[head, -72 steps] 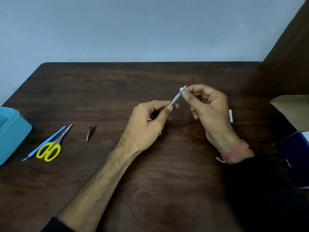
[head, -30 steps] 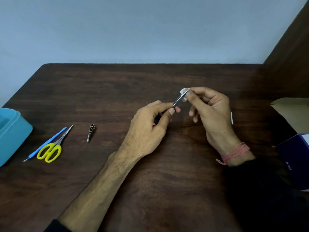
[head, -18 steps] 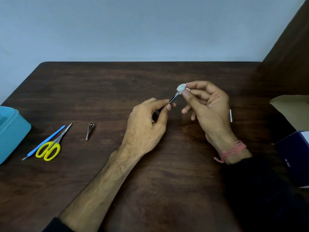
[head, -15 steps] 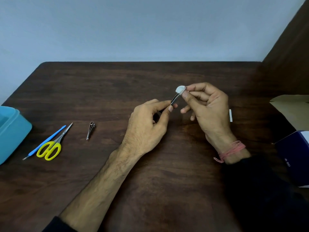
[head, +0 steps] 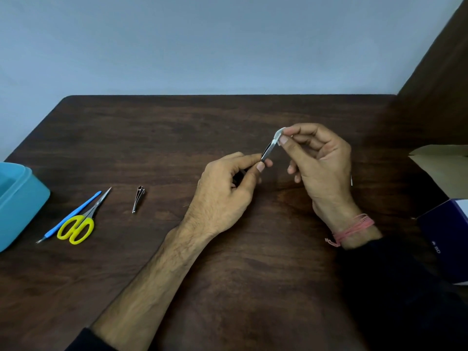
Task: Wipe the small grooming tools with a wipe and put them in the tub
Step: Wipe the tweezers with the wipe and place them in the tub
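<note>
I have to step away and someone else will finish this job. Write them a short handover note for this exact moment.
Left hand: pinches the lower end of the tweezers, held above the table.
Right hand: pinches a small white wipe around the tweezers' upper end.
Lying on the table at the left: nail clipper, yellow-handled scissors, blue-handled pick, beside the blue tub.
Done: tweezers are mid-wipe; no tool can be seen in the tub.
Left: finish the tweezers, wipe the other three, put all four in the tub.
</note>
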`<action>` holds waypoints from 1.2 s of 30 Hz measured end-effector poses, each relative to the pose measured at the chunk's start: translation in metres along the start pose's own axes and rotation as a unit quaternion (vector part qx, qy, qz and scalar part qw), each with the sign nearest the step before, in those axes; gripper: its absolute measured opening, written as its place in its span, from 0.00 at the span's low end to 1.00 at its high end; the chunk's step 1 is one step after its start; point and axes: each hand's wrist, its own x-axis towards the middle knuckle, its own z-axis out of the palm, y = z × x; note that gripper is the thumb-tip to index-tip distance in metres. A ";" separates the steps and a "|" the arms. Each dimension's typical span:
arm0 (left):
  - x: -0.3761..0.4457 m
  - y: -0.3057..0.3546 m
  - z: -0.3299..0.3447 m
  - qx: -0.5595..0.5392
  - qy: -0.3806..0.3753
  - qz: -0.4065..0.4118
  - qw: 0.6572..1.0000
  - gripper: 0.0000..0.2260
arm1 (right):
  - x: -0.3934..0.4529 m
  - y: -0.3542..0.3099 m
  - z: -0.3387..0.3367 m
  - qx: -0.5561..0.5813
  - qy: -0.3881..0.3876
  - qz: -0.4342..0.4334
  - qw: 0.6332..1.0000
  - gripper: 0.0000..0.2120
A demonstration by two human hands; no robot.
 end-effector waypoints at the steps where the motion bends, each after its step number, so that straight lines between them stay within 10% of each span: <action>1: 0.000 0.000 0.000 -0.006 -0.005 -0.002 1.000 0.08 | 0.000 0.000 0.000 0.004 0.000 0.006 1.000 0.05; 36: 0.002 -0.001 -0.002 -0.019 -0.024 -0.025 0.999 0.08 | -0.001 -0.004 0.002 -0.029 -0.076 -0.016 0.997 0.11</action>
